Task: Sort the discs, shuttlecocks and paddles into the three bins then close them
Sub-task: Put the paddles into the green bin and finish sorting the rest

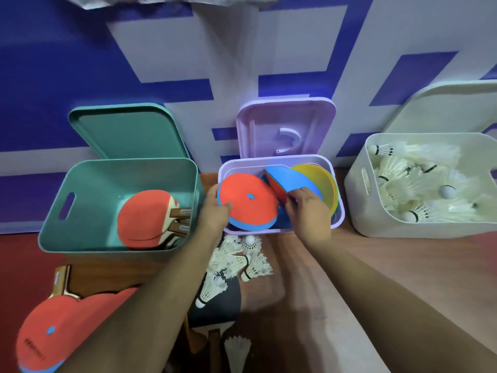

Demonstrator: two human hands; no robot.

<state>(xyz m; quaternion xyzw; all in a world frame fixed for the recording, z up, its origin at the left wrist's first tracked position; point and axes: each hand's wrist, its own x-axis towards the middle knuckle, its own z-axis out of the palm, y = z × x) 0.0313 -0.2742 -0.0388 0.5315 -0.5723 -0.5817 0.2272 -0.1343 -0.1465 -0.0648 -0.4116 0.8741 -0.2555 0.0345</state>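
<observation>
Hands work at the lilac plastic bin [338, 220] in mid-frame. The left hand [215, 212] grips the near edge of a flat orange disc with a blue rim [251, 207] over the bin's left side, thumb on top. The right hand [309, 208] pinches the lower edge of a blue disc [291, 179], which stands tilted against a yellow disc [321, 181] inside. Behind them the lilac lid [285, 122] stands propped open. At left, a teal plastic bin [80, 219] holds red wooden-handled paddles [145, 219]; at right, a white plastic bin [360, 214] holds white feather shuttlecocks [403, 184]. Loose shuttlecocks [242, 262] lie on the wooden floor [309, 278] below the lilac bin — another paddle [61, 284] and an orange disc [53, 319] sit lower left.
</observation>
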